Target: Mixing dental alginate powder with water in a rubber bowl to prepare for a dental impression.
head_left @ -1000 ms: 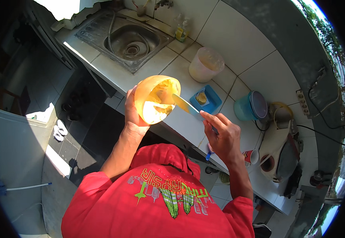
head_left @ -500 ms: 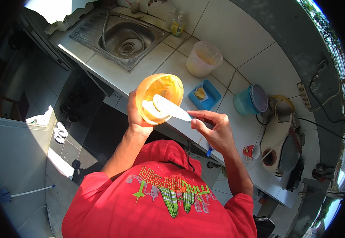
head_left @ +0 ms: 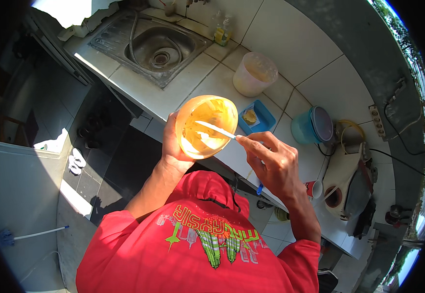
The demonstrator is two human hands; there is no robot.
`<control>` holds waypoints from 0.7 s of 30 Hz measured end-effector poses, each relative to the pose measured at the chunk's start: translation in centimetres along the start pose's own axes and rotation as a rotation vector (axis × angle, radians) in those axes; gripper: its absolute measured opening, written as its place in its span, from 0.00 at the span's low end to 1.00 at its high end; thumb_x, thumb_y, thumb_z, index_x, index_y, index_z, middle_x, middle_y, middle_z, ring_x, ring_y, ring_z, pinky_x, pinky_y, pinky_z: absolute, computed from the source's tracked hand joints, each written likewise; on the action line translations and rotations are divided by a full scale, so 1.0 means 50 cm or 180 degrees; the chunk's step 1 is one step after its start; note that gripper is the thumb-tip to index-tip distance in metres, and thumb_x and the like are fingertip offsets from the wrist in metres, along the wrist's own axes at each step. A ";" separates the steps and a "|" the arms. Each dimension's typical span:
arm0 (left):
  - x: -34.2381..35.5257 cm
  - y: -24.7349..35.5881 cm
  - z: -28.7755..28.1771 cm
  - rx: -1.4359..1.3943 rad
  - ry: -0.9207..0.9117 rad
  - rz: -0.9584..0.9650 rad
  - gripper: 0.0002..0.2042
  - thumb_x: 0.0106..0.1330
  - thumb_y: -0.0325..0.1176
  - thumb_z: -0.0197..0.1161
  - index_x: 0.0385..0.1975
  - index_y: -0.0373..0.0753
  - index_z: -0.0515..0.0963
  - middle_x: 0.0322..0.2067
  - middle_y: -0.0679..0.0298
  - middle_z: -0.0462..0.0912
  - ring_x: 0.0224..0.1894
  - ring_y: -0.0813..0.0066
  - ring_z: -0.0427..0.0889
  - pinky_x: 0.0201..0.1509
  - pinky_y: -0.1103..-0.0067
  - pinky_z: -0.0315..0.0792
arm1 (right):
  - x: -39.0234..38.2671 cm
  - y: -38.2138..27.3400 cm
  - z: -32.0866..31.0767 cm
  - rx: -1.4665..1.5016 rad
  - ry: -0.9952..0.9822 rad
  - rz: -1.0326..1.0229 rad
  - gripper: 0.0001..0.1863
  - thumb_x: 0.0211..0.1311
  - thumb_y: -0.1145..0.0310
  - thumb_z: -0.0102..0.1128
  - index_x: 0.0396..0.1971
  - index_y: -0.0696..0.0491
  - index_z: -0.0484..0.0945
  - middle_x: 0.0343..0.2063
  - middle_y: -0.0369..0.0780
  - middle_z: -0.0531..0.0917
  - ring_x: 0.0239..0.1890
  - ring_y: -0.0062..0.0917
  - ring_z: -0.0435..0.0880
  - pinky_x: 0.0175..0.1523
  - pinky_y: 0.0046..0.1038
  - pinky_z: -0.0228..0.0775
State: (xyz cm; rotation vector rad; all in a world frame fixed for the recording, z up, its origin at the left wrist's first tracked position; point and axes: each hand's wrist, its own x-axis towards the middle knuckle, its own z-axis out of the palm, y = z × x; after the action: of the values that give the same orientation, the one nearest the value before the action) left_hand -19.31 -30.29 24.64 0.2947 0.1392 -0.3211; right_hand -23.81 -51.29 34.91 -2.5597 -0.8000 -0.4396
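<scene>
My left hand (head_left: 172, 144) is wrapped round the outside of an orange plastic bowl (head_left: 233, 116), its opening tilted up toward me. Yellowish, creamy-looking stuff (head_left: 196, 141) coats the inside, bright in the sun. Between the thumb and fingers of my right hand (head_left: 272, 158) is the handle of a white-bladed spatula (head_left: 216, 129), seen nearly edge-on. The blade reaches over the rim into the bowl; whether its tip touches the inner wall is hard to tell. Just beyond the bowl, a blue tray (head_left: 263, 117) on the counter holds a packet with a yellow picture.
A steel sink (head_left: 144, 44) lies at the far left, with bottles (head_left: 223, 31) beside it. On the tiled counter (head_left: 212, 80) stand a whitish tub (head_left: 255, 74), a teal lidded bucket (head_left: 302, 126), a red cup (head_left: 313, 189) and a cream-coloured appliance (head_left: 343, 180) with a cable.
The bowl and my left hand have shifted slightly right. My right hand has turned, so the spatula blade now shows its thin edge instead of its broad face.
</scene>
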 end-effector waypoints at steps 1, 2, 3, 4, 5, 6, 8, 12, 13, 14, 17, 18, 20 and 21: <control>-0.001 0.001 0.000 0.0013 0.0033 -0.0057 0.22 0.68 0.49 0.48 0.48 0.37 0.76 0.46 0.60 0.82 0.47 0.66 0.81 0.52 0.69 0.76 | -0.003 0.000 -0.003 0.0011 -0.0113 -0.0034 0.19 0.48 0.77 0.66 0.43 0.47 0.81 0.33 0.33 0.82 0.27 0.23 0.82 0.27 0.26 0.75; -0.002 0.001 0.001 -0.0004 -0.0003 -0.0131 0.22 0.68 0.49 0.48 0.48 0.37 0.76 0.46 0.59 0.82 0.47 0.65 0.81 0.52 0.68 0.76 | -0.005 0.000 -0.004 0.0015 -0.0245 -0.0016 0.19 0.48 0.77 0.66 0.43 0.46 0.81 0.33 0.32 0.82 0.27 0.23 0.82 0.27 0.26 0.75; -0.003 0.001 0.001 0.0031 0.0069 -0.0122 0.22 0.68 0.49 0.48 0.48 0.37 0.76 0.46 0.59 0.82 0.47 0.65 0.81 0.52 0.68 0.76 | -0.008 -0.001 -0.002 0.0025 -0.0221 -0.0058 0.19 0.48 0.77 0.66 0.43 0.46 0.81 0.33 0.32 0.82 0.27 0.23 0.82 0.27 0.26 0.75; -0.004 0.001 0.002 0.0019 0.0041 -0.0145 0.22 0.68 0.49 0.48 0.48 0.37 0.75 0.46 0.59 0.82 0.47 0.65 0.81 0.52 0.68 0.76 | -0.010 -0.003 0.000 0.0013 -0.0289 -0.0043 0.20 0.48 0.76 0.66 0.44 0.46 0.80 0.33 0.32 0.82 0.28 0.23 0.83 0.27 0.26 0.75; -0.004 0.001 0.003 0.0008 0.0014 -0.0167 0.22 0.68 0.49 0.48 0.49 0.36 0.75 0.46 0.59 0.82 0.47 0.65 0.81 0.52 0.68 0.76 | -0.012 -0.005 0.003 0.0002 -0.0357 -0.0028 0.20 0.49 0.76 0.66 0.44 0.46 0.80 0.33 0.32 0.82 0.28 0.23 0.83 0.26 0.26 0.75; -0.004 0.000 0.004 0.0016 0.0017 -0.0177 0.22 0.68 0.49 0.48 0.49 0.36 0.75 0.46 0.59 0.82 0.47 0.65 0.81 0.52 0.68 0.76 | -0.015 -0.007 0.007 0.0007 -0.0352 -0.0017 0.20 0.49 0.76 0.66 0.44 0.46 0.80 0.33 0.32 0.82 0.28 0.23 0.83 0.26 0.26 0.75; -0.004 -0.001 0.006 -0.0004 0.0022 -0.0188 0.22 0.68 0.48 0.48 0.49 0.36 0.75 0.46 0.59 0.82 0.47 0.65 0.81 0.52 0.68 0.76 | -0.021 -0.010 0.013 -0.0076 -0.0353 -0.0014 0.20 0.49 0.75 0.66 0.45 0.45 0.80 0.34 0.32 0.82 0.29 0.23 0.83 0.27 0.27 0.75; -0.001 -0.005 0.008 0.0097 -0.0101 -0.0138 0.22 0.68 0.48 0.49 0.48 0.36 0.76 0.47 0.58 0.81 0.47 0.65 0.81 0.52 0.67 0.76 | -0.039 -0.015 0.022 0.0027 -0.0455 0.0006 0.20 0.51 0.75 0.66 0.46 0.46 0.79 0.34 0.33 0.82 0.29 0.24 0.83 0.28 0.28 0.76; -0.001 -0.007 0.008 0.0084 -0.0009 -0.0209 0.22 0.68 0.49 0.49 0.48 0.37 0.75 0.47 0.59 0.82 0.47 0.65 0.81 0.52 0.67 0.76 | -0.044 -0.017 0.027 0.0337 -0.0462 0.0142 0.19 0.51 0.75 0.65 0.45 0.46 0.80 0.33 0.34 0.82 0.29 0.25 0.83 0.28 0.28 0.76; 0.000 -0.009 0.007 0.0048 0.0016 -0.0288 0.22 0.67 0.50 0.49 0.48 0.37 0.75 0.46 0.59 0.82 0.47 0.65 0.81 0.52 0.67 0.76 | -0.048 -0.018 0.032 0.0647 -0.0471 0.0273 0.18 0.52 0.75 0.65 0.45 0.47 0.81 0.31 0.34 0.82 0.29 0.26 0.83 0.28 0.28 0.75; -0.002 -0.015 0.001 0.0303 0.0482 -0.0181 0.24 0.67 0.53 0.49 0.48 0.38 0.75 0.45 0.60 0.81 0.47 0.64 0.81 0.53 0.67 0.76 | -0.062 -0.020 0.050 0.1432 -0.0371 0.0681 0.15 0.54 0.76 0.63 0.43 0.48 0.84 0.27 0.36 0.82 0.23 0.22 0.79 0.24 0.25 0.69; -0.002 -0.017 -0.001 0.0303 0.0563 -0.0164 0.24 0.67 0.53 0.49 0.48 0.38 0.75 0.45 0.60 0.81 0.47 0.64 0.81 0.53 0.67 0.76 | -0.067 -0.019 0.055 0.1401 -0.0369 0.0663 0.15 0.54 0.76 0.63 0.43 0.48 0.84 0.27 0.36 0.82 0.23 0.22 0.79 0.24 0.25 0.69; -0.001 -0.019 -0.004 0.0152 0.1225 -0.0172 0.24 0.67 0.53 0.49 0.48 0.39 0.74 0.45 0.61 0.80 0.48 0.65 0.80 0.52 0.67 0.76 | -0.077 -0.016 0.060 0.2191 -0.0417 0.1506 0.11 0.58 0.76 0.60 0.41 0.53 0.84 0.25 0.37 0.83 0.19 0.16 0.72 0.23 0.21 0.63; -0.001 -0.018 -0.004 0.0270 0.1097 -0.0169 0.22 0.66 0.51 0.49 0.49 0.39 0.73 0.47 0.61 0.79 0.50 0.67 0.79 0.52 0.67 0.76 | -0.083 -0.015 0.060 0.2237 -0.0352 0.1413 0.11 0.58 0.76 0.60 0.41 0.53 0.84 0.25 0.37 0.83 0.19 0.16 0.72 0.23 0.21 0.63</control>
State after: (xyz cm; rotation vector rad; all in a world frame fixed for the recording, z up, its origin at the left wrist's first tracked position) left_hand -19.66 -31.02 24.21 0.4296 0.4740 -0.3273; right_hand -26.98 -51.21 30.83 -2.0089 -0.3103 0.1162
